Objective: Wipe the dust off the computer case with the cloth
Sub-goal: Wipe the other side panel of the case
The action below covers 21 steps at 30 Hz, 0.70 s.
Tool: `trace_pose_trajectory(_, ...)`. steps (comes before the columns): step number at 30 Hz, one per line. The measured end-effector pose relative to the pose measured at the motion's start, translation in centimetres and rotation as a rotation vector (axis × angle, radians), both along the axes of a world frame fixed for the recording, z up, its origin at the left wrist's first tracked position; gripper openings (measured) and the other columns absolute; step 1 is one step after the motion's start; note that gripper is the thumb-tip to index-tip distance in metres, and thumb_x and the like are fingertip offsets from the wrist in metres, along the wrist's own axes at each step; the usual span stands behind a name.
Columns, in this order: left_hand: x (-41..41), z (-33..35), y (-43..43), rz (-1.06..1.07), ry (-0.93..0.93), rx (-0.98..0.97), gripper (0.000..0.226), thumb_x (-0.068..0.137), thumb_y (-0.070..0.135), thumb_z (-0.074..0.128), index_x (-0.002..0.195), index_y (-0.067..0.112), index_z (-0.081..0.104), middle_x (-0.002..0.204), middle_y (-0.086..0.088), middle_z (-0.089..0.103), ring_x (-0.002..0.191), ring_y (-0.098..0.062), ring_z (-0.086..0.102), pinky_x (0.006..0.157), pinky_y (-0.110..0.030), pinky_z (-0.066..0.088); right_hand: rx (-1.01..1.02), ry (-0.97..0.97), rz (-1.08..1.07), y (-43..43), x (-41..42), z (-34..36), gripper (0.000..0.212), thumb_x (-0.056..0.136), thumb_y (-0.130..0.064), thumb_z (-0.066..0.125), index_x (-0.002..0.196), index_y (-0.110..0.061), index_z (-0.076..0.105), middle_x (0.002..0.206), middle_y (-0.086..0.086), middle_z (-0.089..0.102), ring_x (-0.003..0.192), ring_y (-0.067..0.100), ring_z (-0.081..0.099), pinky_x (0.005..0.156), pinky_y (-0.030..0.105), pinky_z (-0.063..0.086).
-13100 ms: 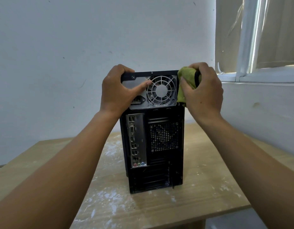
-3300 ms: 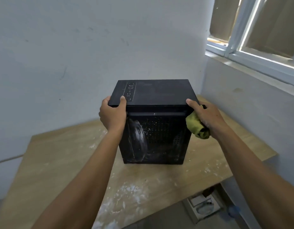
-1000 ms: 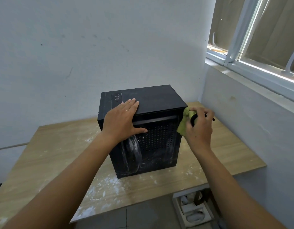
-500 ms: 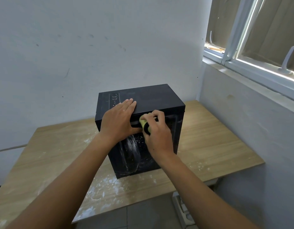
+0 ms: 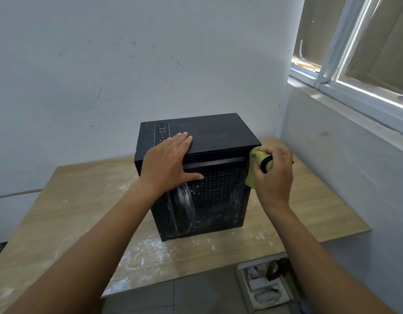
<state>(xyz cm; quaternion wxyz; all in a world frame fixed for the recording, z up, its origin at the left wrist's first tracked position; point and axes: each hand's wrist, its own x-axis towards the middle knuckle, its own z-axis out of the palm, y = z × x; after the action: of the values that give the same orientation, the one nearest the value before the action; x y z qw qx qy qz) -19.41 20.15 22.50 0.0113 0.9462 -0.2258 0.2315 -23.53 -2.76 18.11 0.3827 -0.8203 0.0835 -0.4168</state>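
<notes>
The black computer case point(image 5: 218, 134) stands on the dust-streaked surface point(image 5: 82, 200) by the wall point(image 5: 128, 64); the left hand point(image 5: 166, 164) lies flat over its top edge, fingers point(image 5: 183, 141) straight, while the right hand point(image 5: 275, 177) curls round the bunched yellow-green cloth point(image 5: 256, 155) at the upper right corner. The case looks rigid and fairly heavy — a flat palm on top should brace it — but the perforated panel point(image 5: 218, 186) seems thin, so the soft cloth wants light pressure.

Soft daylight enters through the window point(image 5: 366, 53) at right; sharp overall, with wide-angle bending at edges.
</notes>
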Motion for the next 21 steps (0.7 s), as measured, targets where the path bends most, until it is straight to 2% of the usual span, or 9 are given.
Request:
trace_pose_trajectory(3,0.0,0.0,0.0,0.004,-0.006,0.003,0.109,0.068,0.079,0.061,0.152,0.015,0.033,0.158,0.0,0.031,0.146,-0.014,0.029,0.117,-0.03,0.024,0.033,-0.013,0.005,1.7,0.2,-0.1,0.025,0.082,-0.006,0.07,0.104,-0.006,0.059,0.114,0.014,0.048,0.079,-0.006,0.032,0.063,0.013,0.028)
trace_pose_trajectory(6,0.1,-0.2,0.1,0.006,-0.018,0.005,0.108,0.069,0.08,0.06,0.152,0.017,0.031,0.159,0.002,0.029,0.146,-0.013,0.028,0.117,-0.03,0.024,-0.013,-0.024,0.016,3.8,0.3,-0.3,0.028,0.08,-0.007,0.07,0.105,-0.009,0.057,0.116,0.011,0.045,0.082,0.007,0.043,0.063,0.023,0.04)
trace_pose_trajectory(9,0.2,-0.5,0.0,0.01,-0.041,-0.007,0.108,0.068,0.08,0.061,0.152,0.019,0.032,0.159,0.005,0.03,0.146,-0.01,0.028,0.114,-0.03,0.029,-0.138,-0.028,0.105,5.8,0.2,-0.4,0.035,0.073,-0.008,0.072,0.104,-0.014,0.055,0.117,0.007,0.042,0.087,0.02,0.054,0.061,0.028,0.047)
trace_pose_trajectory(11,0.3,-0.5,0.1,0.008,-0.057,-0.016,0.105,0.069,0.078,0.063,0.151,0.02,0.034,0.158,0.007,0.031,0.145,-0.009,0.029,0.111,-0.029,0.033,-0.271,-0.025,0.206,7.2,-0.1,-0.8,0.045,0.069,-0.011,0.075,0.108,-0.016,0.053,0.12,0.004,0.039,0.092,0.021,0.054,0.06,0.026,0.047)
trace_pose_trajectory(15,0.5,-1.0,0.1,-0.014,-0.101,-0.034,0.099,0.07,0.075,0.065,0.149,0.022,0.038,0.156,0.009,0.034,0.142,-0.008,0.034,0.105,-0.032,0.039,-0.497,-0.125,0.3,7.4,-0.2,-1.9,0.058,0.065,-0.007,0.079,0.117,-0.015,0.055,0.125,0.001,0.048,0.097,0.023,0.054,0.059,0.033,0.055)
trace_pose_trajectory(17,0.6,-1.1,0.1,0.003,-0.113,-0.021,0.103,0.065,0.079,0.064,0.149,0.025,0.037,0.156,0.01,0.034,0.141,-0.007,0.036,0.103,-0.033,0.04,-0.454,-0.181,0.274,6.2,0.3,-2.1,0.052,0.066,-0.006,0.077,0.115,-0.016,0.059,0.125,0.002,0.049,0.102,0.023,0.054,0.064,0.03,0.053)
trace_pose_trajectory(19,0.6,-1.1,0.2,0.023,-0.122,0.002,0.107,0.062,0.084,0.06,0.149,0.026,0.036,0.156,0.012,0.033,0.14,-0.007,0.037,0.101,-0.033,0.042,-0.329,-0.225,0.219,4.3,0.9,-2.0,0.045,0.07,-0.006,0.075,0.112,-0.018,0.063,0.126,0.004,0.045,0.106,0.021,0.052,0.069,0.02,0.045)
trace_pose_trajectory(21,0.5,-1.0,0.2,0.03,-0.126,0.021,0.109,0.061,0.087,0.056,0.149,0.027,0.036,0.156,0.012,0.034,0.139,-0.009,0.04,0.097,-0.034,0.045,-0.224,-0.257,0.144,2.1,1.2,-1.8,0.04,0.073,-0.006,0.074,0.11,-0.018,0.064,0.125,0.006,0.043,0.105,0.019,0.052,0.074,0.02,0.041)
